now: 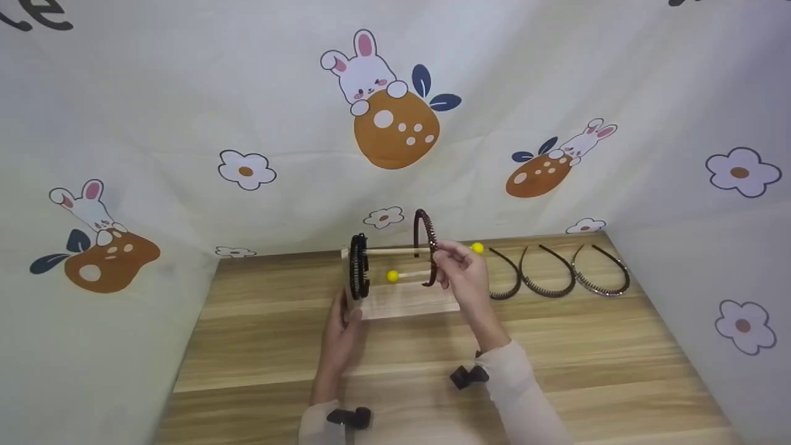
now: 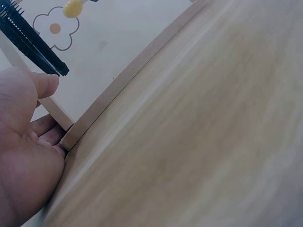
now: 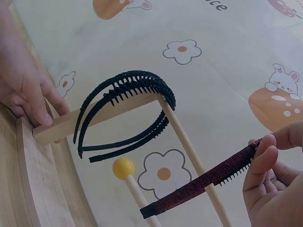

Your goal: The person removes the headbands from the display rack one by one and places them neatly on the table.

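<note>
My right hand (image 1: pixel 465 275) pinches a dark red toothed headband (image 3: pixel 189 189) between thumb and fingers. In the head view this headband stands on edge partway along the upper wooden rod (image 1: pixel 395 251) and seems to loop around it. Two black toothed headbands (image 3: pixel 137 81) hang together on the stand, close to its upright. My left hand (image 1: pixel 340 330) grips the lower corner of that wooden stand (image 1: pixel 408 303), with the thumb on one side and fingers behind. A yellow ball (image 3: pixel 124 168) tips the other rod. Part of the red headband is hidden behind my right fingers.
To the right on the wooden table (image 1: pixel 259 346) lie a brown headband (image 1: pixel 516 290), a dark headband (image 1: pixel 549 293) and a shiny headband (image 1: pixel 609 292), side by side. A cloth (image 1: pixel 278 111) printed with rabbits and flowers rises behind the table and at its sides.
</note>
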Motion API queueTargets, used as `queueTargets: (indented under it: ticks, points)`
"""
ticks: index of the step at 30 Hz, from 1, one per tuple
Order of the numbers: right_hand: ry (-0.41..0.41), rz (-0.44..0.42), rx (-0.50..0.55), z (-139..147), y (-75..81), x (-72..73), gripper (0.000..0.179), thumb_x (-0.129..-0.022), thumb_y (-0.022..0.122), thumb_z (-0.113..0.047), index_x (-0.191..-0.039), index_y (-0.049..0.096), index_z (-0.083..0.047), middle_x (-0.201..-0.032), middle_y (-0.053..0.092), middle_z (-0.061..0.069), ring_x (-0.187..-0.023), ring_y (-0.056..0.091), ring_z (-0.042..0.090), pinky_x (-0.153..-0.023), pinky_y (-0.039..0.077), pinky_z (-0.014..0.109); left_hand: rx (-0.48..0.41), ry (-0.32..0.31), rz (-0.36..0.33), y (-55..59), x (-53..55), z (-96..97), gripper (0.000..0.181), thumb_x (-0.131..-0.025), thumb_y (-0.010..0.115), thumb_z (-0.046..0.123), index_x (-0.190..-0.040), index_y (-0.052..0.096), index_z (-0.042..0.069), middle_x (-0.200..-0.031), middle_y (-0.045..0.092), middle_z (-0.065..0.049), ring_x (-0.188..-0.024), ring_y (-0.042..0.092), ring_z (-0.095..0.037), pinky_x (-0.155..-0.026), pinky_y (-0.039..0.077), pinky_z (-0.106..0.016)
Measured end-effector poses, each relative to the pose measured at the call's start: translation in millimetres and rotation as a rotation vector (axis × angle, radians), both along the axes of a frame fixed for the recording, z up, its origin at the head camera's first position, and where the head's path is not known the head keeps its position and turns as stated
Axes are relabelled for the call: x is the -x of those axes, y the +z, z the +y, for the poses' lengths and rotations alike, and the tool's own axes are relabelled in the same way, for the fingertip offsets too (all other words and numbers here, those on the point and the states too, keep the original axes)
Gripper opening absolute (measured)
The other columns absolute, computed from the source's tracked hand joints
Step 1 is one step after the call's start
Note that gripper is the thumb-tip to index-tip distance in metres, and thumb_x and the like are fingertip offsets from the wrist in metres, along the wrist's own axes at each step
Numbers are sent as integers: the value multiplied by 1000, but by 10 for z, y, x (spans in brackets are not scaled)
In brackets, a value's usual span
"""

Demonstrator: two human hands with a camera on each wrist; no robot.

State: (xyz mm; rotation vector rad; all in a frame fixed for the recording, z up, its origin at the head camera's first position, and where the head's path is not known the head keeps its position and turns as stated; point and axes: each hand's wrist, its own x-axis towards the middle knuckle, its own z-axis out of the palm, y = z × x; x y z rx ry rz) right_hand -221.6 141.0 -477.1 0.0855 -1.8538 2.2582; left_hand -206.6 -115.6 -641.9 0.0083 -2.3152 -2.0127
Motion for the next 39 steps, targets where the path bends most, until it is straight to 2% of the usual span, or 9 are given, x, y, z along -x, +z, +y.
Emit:
queueTargets:
  ticks: [10,17,27,35,39]
  points:
    - [-27,-2,41,100,21,-2,19,-101,68,7,-118,74,12,-85,73,0,-58,55,8,-50,45,16,13,10,-27,30,-19,2,70,-117,57,25,-177,24,10,-182,25,-22,-167,25,-44,-136,24,-60]
    - [-29,19,72,180,12,-2,12,-103,70,3,-114,75,7,-86,72,5,-62,55,10,-52,46,17,16,11,16,21,-19,12,67,-117,55,17,-175,25,4,-179,28,-25,-165,29,-47,-135,25,-62]
    - [-72,-40,101,305,49,10,14,-103,70,5,-116,75,6,-87,76,5,-62,56,9,-51,48,17,16,12,-34,27,-23,22,70,-117,55,22,-177,22,8,-181,26,-22,-166,26,-46,-136,22,-62]
    - [-82,-14,100,409,30,21,14,-103,68,5,-114,77,4,-89,79,5,-62,56,10,-53,48,17,7,15,-39,29,-19,15,70,-117,55,22,-177,22,9,-181,25,-22,-167,24,-46,-136,21,-62]
    - [-100,-34,103,440,28,15,15,-103,68,5,-115,77,3,-89,80,5,-62,56,9,-53,48,17,0,10,-44,18,-18,13,71,-117,55,23,-178,21,10,-182,24,-21,-167,24,-46,-136,21,-63]
